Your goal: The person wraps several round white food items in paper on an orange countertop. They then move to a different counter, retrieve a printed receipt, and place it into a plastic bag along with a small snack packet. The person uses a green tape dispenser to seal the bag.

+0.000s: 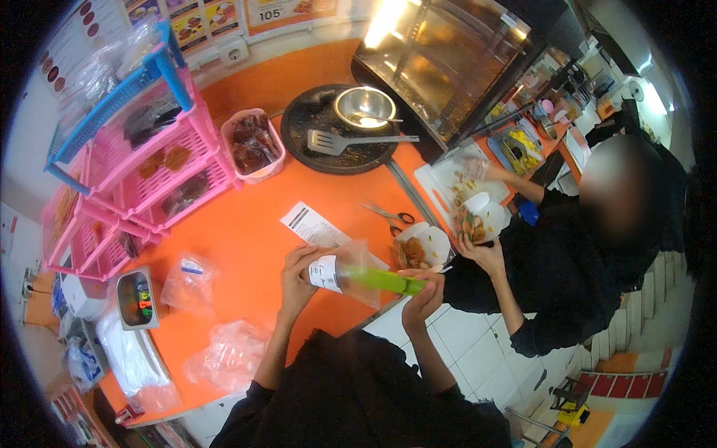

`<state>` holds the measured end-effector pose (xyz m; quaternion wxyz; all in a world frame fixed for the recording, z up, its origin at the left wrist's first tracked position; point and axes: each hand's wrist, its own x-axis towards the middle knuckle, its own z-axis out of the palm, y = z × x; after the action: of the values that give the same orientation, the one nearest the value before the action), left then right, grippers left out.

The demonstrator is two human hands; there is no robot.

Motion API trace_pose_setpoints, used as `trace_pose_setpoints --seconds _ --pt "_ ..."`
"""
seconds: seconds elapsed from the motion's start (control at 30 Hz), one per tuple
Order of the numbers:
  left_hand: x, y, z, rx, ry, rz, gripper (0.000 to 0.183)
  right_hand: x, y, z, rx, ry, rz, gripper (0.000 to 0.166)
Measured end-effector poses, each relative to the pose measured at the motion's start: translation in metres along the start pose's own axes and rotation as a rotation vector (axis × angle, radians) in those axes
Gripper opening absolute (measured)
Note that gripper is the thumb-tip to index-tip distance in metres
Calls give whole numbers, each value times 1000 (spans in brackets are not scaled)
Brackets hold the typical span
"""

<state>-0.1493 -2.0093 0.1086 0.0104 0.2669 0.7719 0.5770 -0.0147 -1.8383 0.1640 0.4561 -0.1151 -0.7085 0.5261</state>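
Note:
In my left hand (299, 274) is a clear plastic bag or pouch (361, 255) with a white label (325, 274) bearing writing. My right hand (423, 299) grips the end of a long, bright green plastic utensil (386, 280), whose exact kind I cannot tell. Its far end lies in or behind the clear plastic, close to the label. A printed paper slip (316, 224) rests on the orange counter (252, 246) just beyond my left hand. Close beyond my right hand stands an open white carton (434, 243) with fried food inside.
Scissors (389, 215) lie near the carton. A black round pan (302, 154) bears a spatula (336, 143) and a steel bowl (364, 103). Pink stacking baskets (185, 134) stand left. Crumpled plastic bags (232, 355) lie nearby. At right, a co-worker (560, 280) holds another food carton (493, 218).

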Motion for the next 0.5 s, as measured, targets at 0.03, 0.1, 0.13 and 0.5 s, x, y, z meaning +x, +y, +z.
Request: trace_pose_setpoints --seconds 0.03,0.1,0.13,0.5 --pt "2 3 -1 27 -2 32 45 -7 10 4 154 135 186 32" --pt "6 9 -3 84 -11 95 44 -21 24 11 153 266 303 35" --pt "7 7 -3 113 15 108 43 -24 24 15 169 294 358 40" --pt "15 16 4 245 97 131 43 -13 50 2 280 534 483 31"
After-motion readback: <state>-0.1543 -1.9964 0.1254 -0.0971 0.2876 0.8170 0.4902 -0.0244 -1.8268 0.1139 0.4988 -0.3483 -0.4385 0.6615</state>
